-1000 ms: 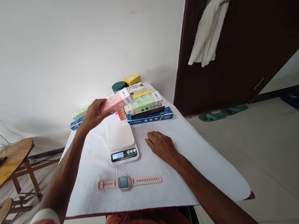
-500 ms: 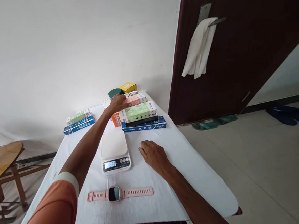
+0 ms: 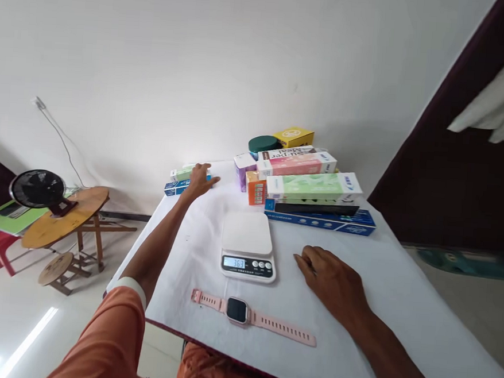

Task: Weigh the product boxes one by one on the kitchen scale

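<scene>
Head camera, the only view: the left hand (image 3: 201, 179) is stretched out to the far left corner of the white-covered table (image 3: 399, 303). It lies on a small pale green cardboard carton (image 3: 179, 173), which sits on top of a flat blue cardboard carton (image 3: 173, 189). The fingers are draped over the pair, but from behind I cannot tell whether they have closed on anything or only touch.

The right hand (image 3: 336, 278) lies palm down on the cloth, fingers spread and holding nothing. It is just right of the white digital kitchen scale (image 3: 248, 246), probably as a prop while the body leans into the reach.

The scale's platform is bare and its display is lit. Its panel faces the person, likely so it can be read from the seat.

Near the front edge, a smartwatch with a pink strap (image 3: 243, 311) lies flat with its strap opened out.

Behind the scale, well apart from the left hand, stands a stack of long cartons. A pale green and white one (image 3: 312, 186) rests on a dark one, which rests on a long blue one (image 3: 323, 220).
</scene>
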`<state>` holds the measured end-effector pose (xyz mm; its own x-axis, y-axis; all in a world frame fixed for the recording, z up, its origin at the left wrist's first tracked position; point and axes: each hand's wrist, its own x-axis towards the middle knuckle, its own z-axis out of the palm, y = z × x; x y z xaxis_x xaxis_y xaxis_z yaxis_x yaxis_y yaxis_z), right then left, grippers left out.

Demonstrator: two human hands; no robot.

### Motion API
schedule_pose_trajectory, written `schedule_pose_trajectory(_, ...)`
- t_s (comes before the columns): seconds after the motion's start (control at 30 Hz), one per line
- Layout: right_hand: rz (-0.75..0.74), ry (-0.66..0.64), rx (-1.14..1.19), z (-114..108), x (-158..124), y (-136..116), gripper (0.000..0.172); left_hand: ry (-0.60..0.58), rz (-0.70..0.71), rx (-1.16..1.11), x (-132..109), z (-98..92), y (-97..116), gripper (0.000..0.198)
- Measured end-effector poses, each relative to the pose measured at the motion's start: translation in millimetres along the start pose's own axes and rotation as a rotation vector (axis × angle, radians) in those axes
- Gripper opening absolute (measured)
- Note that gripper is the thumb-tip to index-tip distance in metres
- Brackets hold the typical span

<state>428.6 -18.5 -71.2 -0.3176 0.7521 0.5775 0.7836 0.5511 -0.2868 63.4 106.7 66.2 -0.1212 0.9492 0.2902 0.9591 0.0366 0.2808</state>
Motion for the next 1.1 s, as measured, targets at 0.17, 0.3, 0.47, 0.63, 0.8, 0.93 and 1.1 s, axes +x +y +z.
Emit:
schedule_pose_trajectory(0.17,0.023,-0.019,0.011,-0.6,-1.0,-0.7,0.032,-0.022,-0.210,0.105,-5.8,-3.1,-80.7,0.073)
schedule_pose_trajectory(0.3,0.012,-0.004,-0.024,-0.5,-0.3,-1.3,0.035,-0.049,-0.233,0.133,12.0,-1.2,-101.4,0.087)
schedule_pose_trajectory(0.47,-0.019,0.052,-0.040,-1.8,0.9,-0.7,0.036,-0.133,-0.208,0.240,50.3,2.9,-108.7,0.098)
schedule_pose_trajectory(0.63,-0.052,0.112,-0.051,-2.2,2.4,1.4,0.035,-0.195,-0.243,0.272,80.5,2.2,-118.8,0.094)
schedule_pose_trajectory(0.8,-0.058,0.142,-0.065,-1.7,4.2,1.4,0.035,-0.226,-0.251,0.300,92.3,-6.7,-125.3,0.076)
schedule_pose_trajectory(0.93,-0.056,0.133,-0.059,-1.6,5.3,0.9,0.036,-0.190,-0.247,0.299,86.1,-18.4,-124.1,0.067)
schedule_pose_trajectory(1.1,-0.039,0.103,-0.061,-1.9,3.2,1.1,0.036,-0.023,-0.221,0.263,58.2,-57.9,-117.1,0.060)
